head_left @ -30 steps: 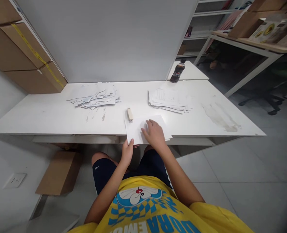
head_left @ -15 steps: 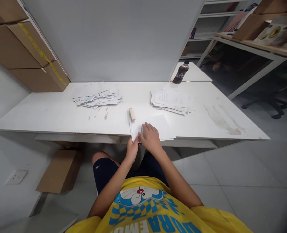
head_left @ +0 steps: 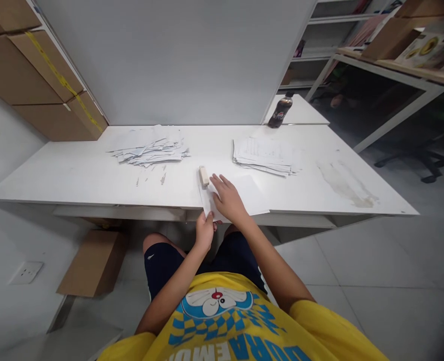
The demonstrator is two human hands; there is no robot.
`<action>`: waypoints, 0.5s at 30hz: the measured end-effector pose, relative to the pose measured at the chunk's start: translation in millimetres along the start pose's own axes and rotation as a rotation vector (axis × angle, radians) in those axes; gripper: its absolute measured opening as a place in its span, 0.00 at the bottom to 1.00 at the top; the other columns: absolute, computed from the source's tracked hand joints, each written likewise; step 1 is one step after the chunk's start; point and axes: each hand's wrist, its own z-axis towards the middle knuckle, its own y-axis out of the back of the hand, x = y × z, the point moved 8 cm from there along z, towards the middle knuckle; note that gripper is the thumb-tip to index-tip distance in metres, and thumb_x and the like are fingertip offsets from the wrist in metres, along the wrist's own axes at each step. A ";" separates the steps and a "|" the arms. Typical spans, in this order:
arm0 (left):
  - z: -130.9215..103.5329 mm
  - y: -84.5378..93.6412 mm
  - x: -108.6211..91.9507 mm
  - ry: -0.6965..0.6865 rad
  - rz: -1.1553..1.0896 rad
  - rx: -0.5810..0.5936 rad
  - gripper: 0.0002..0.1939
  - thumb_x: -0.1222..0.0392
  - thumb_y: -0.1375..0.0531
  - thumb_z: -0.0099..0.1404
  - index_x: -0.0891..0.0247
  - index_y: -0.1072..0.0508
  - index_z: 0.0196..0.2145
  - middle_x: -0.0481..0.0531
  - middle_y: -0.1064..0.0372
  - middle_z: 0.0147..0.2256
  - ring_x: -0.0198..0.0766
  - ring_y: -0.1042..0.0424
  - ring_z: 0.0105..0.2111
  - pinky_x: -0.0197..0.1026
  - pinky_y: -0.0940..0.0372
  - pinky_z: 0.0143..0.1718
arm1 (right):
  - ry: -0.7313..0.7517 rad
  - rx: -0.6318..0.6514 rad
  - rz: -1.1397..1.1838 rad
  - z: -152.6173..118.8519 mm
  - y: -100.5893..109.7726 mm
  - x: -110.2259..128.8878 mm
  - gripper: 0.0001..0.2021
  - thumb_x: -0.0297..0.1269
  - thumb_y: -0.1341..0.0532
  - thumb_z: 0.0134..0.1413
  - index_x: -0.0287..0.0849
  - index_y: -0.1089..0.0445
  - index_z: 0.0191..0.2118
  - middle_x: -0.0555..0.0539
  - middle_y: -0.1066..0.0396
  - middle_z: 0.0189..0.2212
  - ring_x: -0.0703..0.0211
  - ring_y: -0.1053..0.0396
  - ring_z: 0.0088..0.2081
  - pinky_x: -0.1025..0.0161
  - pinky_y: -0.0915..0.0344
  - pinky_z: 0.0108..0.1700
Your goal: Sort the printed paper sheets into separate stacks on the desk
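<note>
At the table's front edge, my left hand (head_left: 205, 231) pinches the near left corner of some white paper (head_left: 252, 194). My right hand (head_left: 227, 198) lies over the same paper with its fingers spread, fingertips close to a small cream-coloured block-like object (head_left: 204, 176). That object rests on the table at the paper's far left corner. Beyond my right hand is a fairly neat stack of printed sheets (head_left: 263, 156). A messier pile of torn-edged papers (head_left: 150, 148) sits farther left.
Small scraps (head_left: 163, 178) lie on the white table (head_left: 75, 175) before the messy pile. A dark drink bottle (head_left: 280, 110) stands at the back right. Cardboard boxes (head_left: 37, 80) are stacked at the back left, against an upright panel (head_left: 180, 60).
My right hand has slid forward and left over the paper, towards the cream object, and its fingers have spread. My left hand stays at the paper's corner.
</note>
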 end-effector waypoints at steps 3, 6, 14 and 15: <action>1.6 -2.5 1.2 0.022 0.010 0.012 0.23 0.39 0.36 0.57 0.64 0.34 0.30 0.44 0.38 0.18 0.28 0.39 0.15 0.32 0.49 0.19 | 0.071 0.111 -0.047 20.7 -10.9 10.2 0.31 0.20 0.51 0.55 0.38 0.41 0.65 0.43 0.41 0.66 0.47 0.49 0.68 0.45 0.46 0.65; 0.8 -7.3 5.6 0.068 0.035 0.060 0.23 0.40 0.37 0.58 0.63 0.36 0.29 0.46 0.35 0.18 0.29 0.37 0.16 0.32 0.47 0.18 | 0.054 0.122 -0.073 28.6 -19.3 11.9 0.32 0.17 0.51 0.51 0.38 0.36 0.62 0.43 0.38 0.63 0.47 0.44 0.66 0.48 0.44 0.63; -2.4 -2.9 16.9 0.098 0.066 0.006 0.17 0.46 0.40 0.62 0.62 0.38 0.27 0.41 0.41 0.15 0.29 0.40 0.13 0.32 0.49 0.15 | -0.015 0.000 -0.008 9.7 -37.3 9.5 0.31 0.20 0.49 0.50 0.37 0.37 0.62 0.43 0.40 0.64 0.48 0.46 0.67 0.48 0.46 0.64; -2.3 -2.2 17.2 0.099 0.070 0.000 0.17 0.47 0.40 0.62 0.62 0.38 0.27 0.41 0.41 0.15 0.29 0.40 0.13 0.32 0.49 0.15 | -0.024 0.004 -0.009 8.7 -38.6 10.6 0.31 0.21 0.49 0.51 0.37 0.36 0.62 0.42 0.39 0.64 0.48 0.45 0.66 0.48 0.45 0.63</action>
